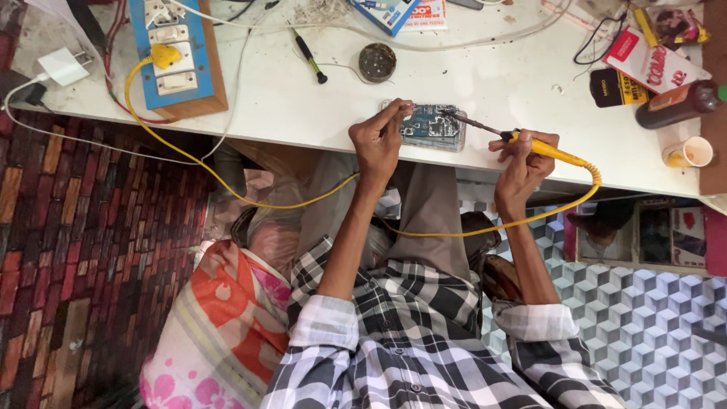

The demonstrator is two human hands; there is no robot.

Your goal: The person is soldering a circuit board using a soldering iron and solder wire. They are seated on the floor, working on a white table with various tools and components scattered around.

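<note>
Soldering under way, not done: hot tip of the yellow soldering iron (547, 148) right on the blue circuit board (433, 126), near the front edge of the white tabletop (303, 106). Right hand (522, 155) fingers closed tight around the iron's handle. Left hand (379, 140) fingers pinched on the board's left edge, holding it flat. Green screwdriver (310, 57) and 1 round tin (376, 61) close by, untouched

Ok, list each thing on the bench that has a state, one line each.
Soldering iron: gripped in the right hand, tip on the board.
Circuit board: flat on the white table, steadied by the left hand.
Yellow plug: in the switchboard.
Paper cup: tipped on its side.
Screwdriver: lying loose.
Brown bottle: lying down.
</note>
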